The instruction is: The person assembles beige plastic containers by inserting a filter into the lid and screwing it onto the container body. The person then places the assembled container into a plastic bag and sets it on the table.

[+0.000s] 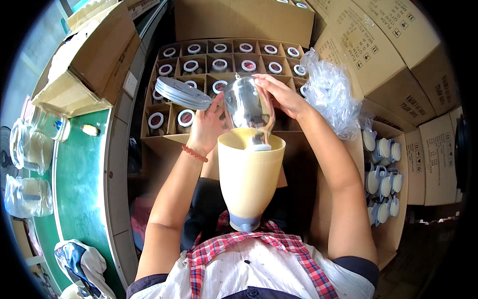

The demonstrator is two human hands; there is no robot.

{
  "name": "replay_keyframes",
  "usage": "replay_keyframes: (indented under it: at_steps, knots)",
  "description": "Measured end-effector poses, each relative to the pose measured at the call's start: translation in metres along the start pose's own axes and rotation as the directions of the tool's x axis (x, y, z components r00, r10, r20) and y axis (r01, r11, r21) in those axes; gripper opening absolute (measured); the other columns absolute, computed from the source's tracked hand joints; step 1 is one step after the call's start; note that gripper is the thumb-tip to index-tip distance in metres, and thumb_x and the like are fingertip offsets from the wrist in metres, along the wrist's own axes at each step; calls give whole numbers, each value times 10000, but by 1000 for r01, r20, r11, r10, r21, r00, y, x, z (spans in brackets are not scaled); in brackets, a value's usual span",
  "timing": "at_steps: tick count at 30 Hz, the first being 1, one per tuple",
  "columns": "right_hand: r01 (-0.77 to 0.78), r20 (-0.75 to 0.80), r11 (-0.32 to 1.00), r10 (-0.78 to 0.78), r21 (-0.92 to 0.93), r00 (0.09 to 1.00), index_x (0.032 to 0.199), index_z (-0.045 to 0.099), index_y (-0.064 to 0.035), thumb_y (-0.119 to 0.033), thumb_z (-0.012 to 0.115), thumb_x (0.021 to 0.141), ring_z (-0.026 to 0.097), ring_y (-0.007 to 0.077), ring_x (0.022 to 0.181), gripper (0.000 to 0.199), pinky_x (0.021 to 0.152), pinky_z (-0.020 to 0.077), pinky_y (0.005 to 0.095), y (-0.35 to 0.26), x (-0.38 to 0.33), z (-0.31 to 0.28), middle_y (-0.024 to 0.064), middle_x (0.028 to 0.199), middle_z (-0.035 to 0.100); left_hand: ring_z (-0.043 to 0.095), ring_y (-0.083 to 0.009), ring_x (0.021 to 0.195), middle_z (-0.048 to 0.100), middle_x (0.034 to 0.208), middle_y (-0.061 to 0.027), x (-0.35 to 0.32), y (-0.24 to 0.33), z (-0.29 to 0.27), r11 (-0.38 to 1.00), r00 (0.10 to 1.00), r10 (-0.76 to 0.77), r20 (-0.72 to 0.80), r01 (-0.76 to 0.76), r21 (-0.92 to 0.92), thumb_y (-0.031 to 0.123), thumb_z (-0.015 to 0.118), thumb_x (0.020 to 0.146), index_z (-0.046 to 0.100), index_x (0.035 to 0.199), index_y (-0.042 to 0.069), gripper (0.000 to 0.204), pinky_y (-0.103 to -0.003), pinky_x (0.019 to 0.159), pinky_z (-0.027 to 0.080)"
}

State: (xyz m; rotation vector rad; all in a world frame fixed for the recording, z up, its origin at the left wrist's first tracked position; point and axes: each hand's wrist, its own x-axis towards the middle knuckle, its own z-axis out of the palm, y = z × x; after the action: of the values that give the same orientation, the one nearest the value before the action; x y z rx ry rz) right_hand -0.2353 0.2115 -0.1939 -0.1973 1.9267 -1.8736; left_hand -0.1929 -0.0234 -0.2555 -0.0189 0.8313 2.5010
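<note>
A silvery glass flask liner (244,102) stands upside down with its tip upward. Its narrow, white-ringed end reaches into the open top of a cream-yellow flask body (251,174). That body is upright in front of my torso, its blue-grey base (245,223) near my plaid apron. My right hand (284,94) curves over the liner's upper right side, fingers on the glass. Against its left side is my left hand (208,124), partly hidden by the liner. A stack of blue-grey discs (181,93) touches or nearly touches my left fingers; I cannot tell whether they grip it.
Ahead, a divided carton (164,142) holds several liners with white-ringed ends. Crumpled clear plastic bags (328,94) lie at its right. A carton of pale-lidded jugs (383,182) stands right, below stacked boxes (378,55). A green table (82,169) on the left bears clear-plastic-wrapped jugs (30,194).
</note>
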Motion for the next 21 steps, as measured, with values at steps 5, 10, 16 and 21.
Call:
replay_keyframes:
  at_steps: [5, 10, 16, 21]
  knots:
    - [162, 199, 953, -112, -256, 973, 1408, 356, -9, -367, 652, 905, 501, 182, 1150, 685, 955, 435, 321, -4, -27, 9, 105, 1266, 524, 368, -331, 1348, 288, 1528, -148, -16, -16, -11, 992, 991, 81, 103, -90, 88, 549, 266, 982, 220, 1502, 95, 692, -475, 1107, 309]
    - [46, 360, 834, 186, -550, 914, 1402, 419, -77, -239, 751, 808, 518, 138, 1046, 700, 903, 444, 301, -30, -51, 30, 17, 1160, 534, 392, -351, 1329, 268, 1531, -176, -24, -27, -27, 751, 944, 243, 223, -329, 573, 538, 277, 979, 231, 1499, 96, 684, -479, 1091, 336]
    - [202, 552, 737, 266, -645, 790, 1346, 530, -112, -255, 756, 773, 580, 185, 1040, 632, 872, 493, 327, -32, -34, 33, 88, 1264, 564, 418, -389, 1298, 296, 1509, -199, -30, -25, -9, 995, 999, 39, 0, -39, -90, 501, 339, 972, 257, 1482, 75, 670, -497, 1074, 358]
    - [219, 338, 305, 427, -927, 839, 1011, 704, -52, -562, 597, 828, 668, 287, 858, 552, 802, 525, 381, -50, -34, 74, 145, 894, 695, 409, -403, 1301, 332, 1488, -198, -30, -28, -19, 984, 991, 36, -133, -58, -170, 490, 335, 973, 284, 1458, 44, 661, -537, 1075, 345]
